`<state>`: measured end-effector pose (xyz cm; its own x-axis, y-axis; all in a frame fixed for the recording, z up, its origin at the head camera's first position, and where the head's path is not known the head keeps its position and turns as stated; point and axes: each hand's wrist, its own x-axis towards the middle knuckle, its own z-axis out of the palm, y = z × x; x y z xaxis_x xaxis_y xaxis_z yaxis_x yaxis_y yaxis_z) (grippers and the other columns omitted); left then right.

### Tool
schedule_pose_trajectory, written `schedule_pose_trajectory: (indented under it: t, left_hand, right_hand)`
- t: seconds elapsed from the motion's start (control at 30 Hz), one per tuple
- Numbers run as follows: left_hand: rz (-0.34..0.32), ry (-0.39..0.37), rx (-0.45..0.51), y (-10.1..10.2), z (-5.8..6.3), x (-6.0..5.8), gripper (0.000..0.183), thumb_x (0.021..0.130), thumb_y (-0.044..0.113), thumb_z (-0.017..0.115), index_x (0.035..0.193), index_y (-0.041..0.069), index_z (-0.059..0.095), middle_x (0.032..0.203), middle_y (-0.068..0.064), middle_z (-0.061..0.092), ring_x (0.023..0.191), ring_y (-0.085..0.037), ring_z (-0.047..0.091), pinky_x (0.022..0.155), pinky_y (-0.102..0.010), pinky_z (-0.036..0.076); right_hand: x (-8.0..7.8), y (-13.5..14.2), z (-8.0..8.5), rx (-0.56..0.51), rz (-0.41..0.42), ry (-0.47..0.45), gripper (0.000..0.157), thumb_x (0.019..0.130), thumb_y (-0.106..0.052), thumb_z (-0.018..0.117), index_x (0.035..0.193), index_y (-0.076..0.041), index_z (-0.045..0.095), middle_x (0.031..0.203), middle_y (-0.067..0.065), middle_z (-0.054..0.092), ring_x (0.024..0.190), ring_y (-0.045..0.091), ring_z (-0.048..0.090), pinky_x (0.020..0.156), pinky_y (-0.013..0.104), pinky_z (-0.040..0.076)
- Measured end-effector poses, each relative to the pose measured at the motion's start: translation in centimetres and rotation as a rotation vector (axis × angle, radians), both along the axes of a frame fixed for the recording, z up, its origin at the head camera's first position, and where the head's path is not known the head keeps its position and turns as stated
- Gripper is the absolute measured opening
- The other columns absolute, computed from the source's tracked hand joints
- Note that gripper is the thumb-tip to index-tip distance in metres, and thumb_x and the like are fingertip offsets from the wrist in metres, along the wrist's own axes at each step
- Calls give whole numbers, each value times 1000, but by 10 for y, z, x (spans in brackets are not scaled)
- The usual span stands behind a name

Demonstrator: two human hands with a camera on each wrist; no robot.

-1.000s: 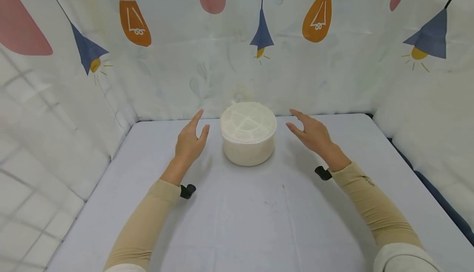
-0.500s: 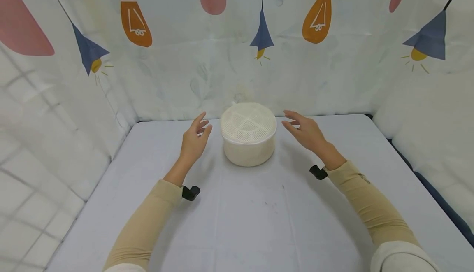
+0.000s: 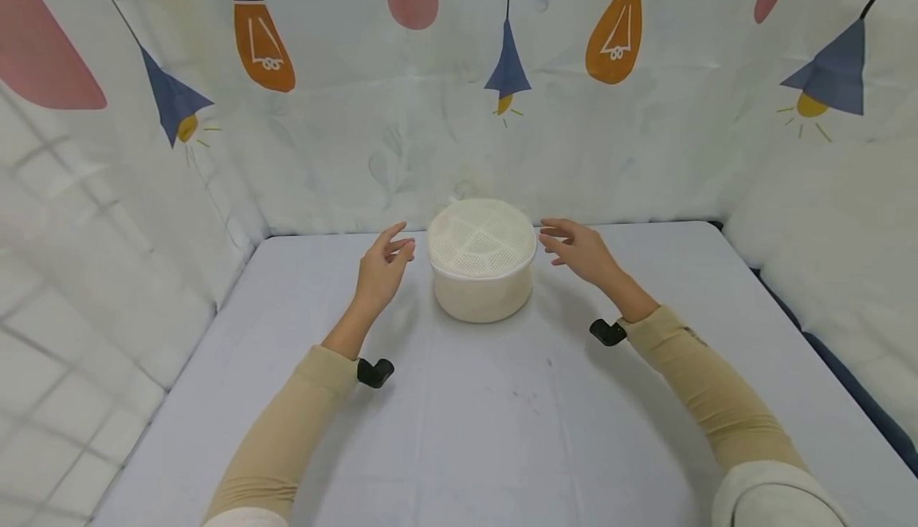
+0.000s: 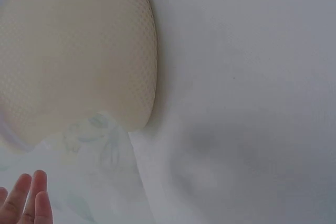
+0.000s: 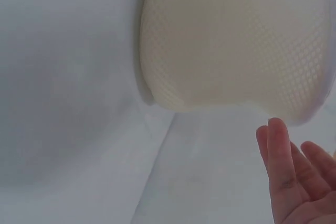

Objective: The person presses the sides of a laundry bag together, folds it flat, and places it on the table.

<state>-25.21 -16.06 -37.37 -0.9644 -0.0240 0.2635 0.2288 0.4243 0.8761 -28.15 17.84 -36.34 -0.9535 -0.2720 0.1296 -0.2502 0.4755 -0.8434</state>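
A cream, drum-shaped mesh bag with white piping round its top rim stands upright near the table's back edge. To its left hovers my left hand, fingers loosely bent and holding nothing. My right hand is on the other side, fingertips very near the rim, also holding nothing. The left wrist view shows the bag's mesh side bulging unevenly, with left fingertips apart from it. In the right wrist view, the side wall sags inward, and a right fingertip overlaps its lower edge.
A pale cloth covers the table. Close behind the bag rises a fabric wall printed with lamps and bulbs, and white fabric walls stand at both sides. Each wrist wears a small black camera.
Both hands have drawn inward toward the bag, the right hand farther than the left. Their fingers have bent a little more. The bag has stayed in place.
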Motion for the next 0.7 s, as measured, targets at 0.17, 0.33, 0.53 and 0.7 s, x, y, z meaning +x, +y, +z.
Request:
schedule_pose_trajectory:
  t: [0.17, 0.33, 0.53, 0.7]
  left_hand:
    - [-52, -125, 133, 0, 4, -1, 47, 96, 30, 50, 140, 17, 41, 124, -10, 58, 100, -24, 61, 89, -41, 47]
    - [-90, -212, 225, -1, 6, -3, 47, 97, 28, 49, 141, 15, 38, 128, -13, 54, 104, -28, 59, 91, -41, 46]
    - [-110, -261, 314, 3, 7, -6, 49, 96, 29, 53, 140, 12, 40, 129, -13, 52, 108, -31, 56, 90, -40, 47]
    - [-109, -300, 385, 8, 10, -9, 52, 94, 28, 55, 141, 11, 39, 131, -14, 49, 113, -35, 52, 90, -39, 48]
  right_hand:
    - [-2, -2, 5, -73, 41, -68, 53, 93, -34, 56, 139, -9, 43, 129, 14, 51, 107, 32, 56, 79, 35, 53]
    - [-6, -2, 5, -174, 89, -157, 52, 95, -26, 54, 141, -6, 38, 134, 16, 47, 110, 38, 53, 85, 41, 50]
    - [-9, -3, 4, -224, 107, -236, 56, 95, -27, 54, 142, -4, 35, 134, 17, 46, 113, 41, 49, 85, 39, 50]
    - [-10, -4, 6, -254, 110, -273, 58, 93, -28, 56, 142, -5, 35, 132, 17, 47, 114, 41, 49, 84, 37, 51]
